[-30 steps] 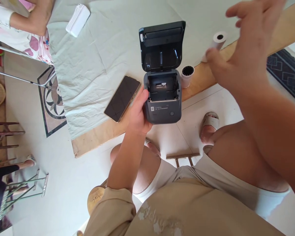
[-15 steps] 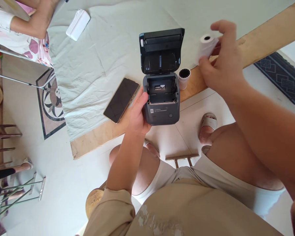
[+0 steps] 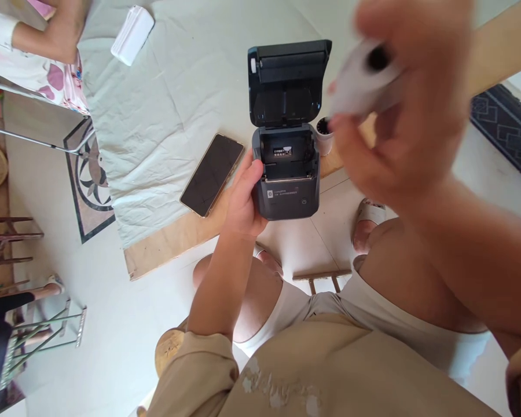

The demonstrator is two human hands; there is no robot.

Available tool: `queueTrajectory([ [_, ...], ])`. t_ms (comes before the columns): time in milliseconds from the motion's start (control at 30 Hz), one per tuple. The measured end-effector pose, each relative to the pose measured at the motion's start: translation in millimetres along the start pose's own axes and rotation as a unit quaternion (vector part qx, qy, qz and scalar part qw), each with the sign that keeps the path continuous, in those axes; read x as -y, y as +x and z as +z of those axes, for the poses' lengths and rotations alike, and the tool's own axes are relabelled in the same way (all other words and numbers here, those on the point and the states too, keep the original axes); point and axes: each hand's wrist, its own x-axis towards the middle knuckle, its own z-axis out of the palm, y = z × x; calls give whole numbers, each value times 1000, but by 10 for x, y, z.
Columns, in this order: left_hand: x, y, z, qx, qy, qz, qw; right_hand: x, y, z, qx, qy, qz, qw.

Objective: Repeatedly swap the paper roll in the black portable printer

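Note:
My left hand (image 3: pixel 245 200) grips the left side of a dark grey label printer (image 3: pixel 286 197), whose black lid (image 3: pixel 286 84) stands raised. No roll lies in its open bay; a small printed sticker shows there. Up and to the right, closer to the camera, my right hand (image 3: pixel 421 116) is closed on a white paper roll (image 3: pixel 360 81) with a dark core hole. Both are smeared by motion. Beside the printer, partly behind my right hand, a second white roll (image 3: pixel 325 143) stands upright on the table edge.
A smartphone (image 3: pixel 212 175) lies on the cloth-covered table (image 3: pixel 169 87), left of the printer. Farther back is a white box-like object (image 3: pixel 132 35). Another person's arm (image 3: pixel 54 40) is at the upper left. The table's bare wooden edge (image 3: pixel 169 249) runs before my knees.
My right hand has raised the paper roll toward the camera, so both look larger and blurred. The printer stays in my left hand, nearly unmoved.

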Motion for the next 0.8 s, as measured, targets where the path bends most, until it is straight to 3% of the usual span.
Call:
queueTrajectory([
  [67, -17, -12, 3, 11, -2, -1, 1000, 59, -6, 108, -26, -82, -126, 988],
  [100, -28, -20, 5, 19, -5, 0, 1000, 65, 4, 155, -27, -104, -144, 984],
  [233, -52, -37, 20, 43, -3, -9, 999, 31, 64, 240, 13, -113, -60, 992],
  [433, -20, -18, 31, 27, 18, 16, 999, 0, 88, 218, 65, -83, -25, 994],
  [633, -35, -18, 28, 19, 16, -21, 999, 157, 12, 182, -23, -136, -85, 987],
  [700, -36, -17, 22, 9, 1, -18, 1000, 183, -39, 209, -13, -133, -123, 983],
  [800, -32, -20, -2, 17, -4, -10, 1000, 139, -104, 286, 50, -128, -204, 969],
])
